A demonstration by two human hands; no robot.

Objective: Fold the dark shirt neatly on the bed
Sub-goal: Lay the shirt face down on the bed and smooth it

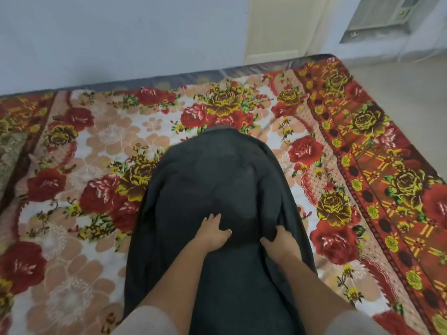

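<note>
The dark shirt lies lengthwise down the middle of the bed, collar end far from me, with both side parts turned in over its back. My left hand rests flat on the cloth near the middle, fingers spread. My right hand sits just to the right of it and grips a raised fold of the shirt's right side; its fingertips are hidden in the cloth.
The bed is covered by a red, yellow and peach floral blanket. A grey wall runs behind the far edge. The bed's right edge drops to a pale floor. A patterned cushion lies at the far left.
</note>
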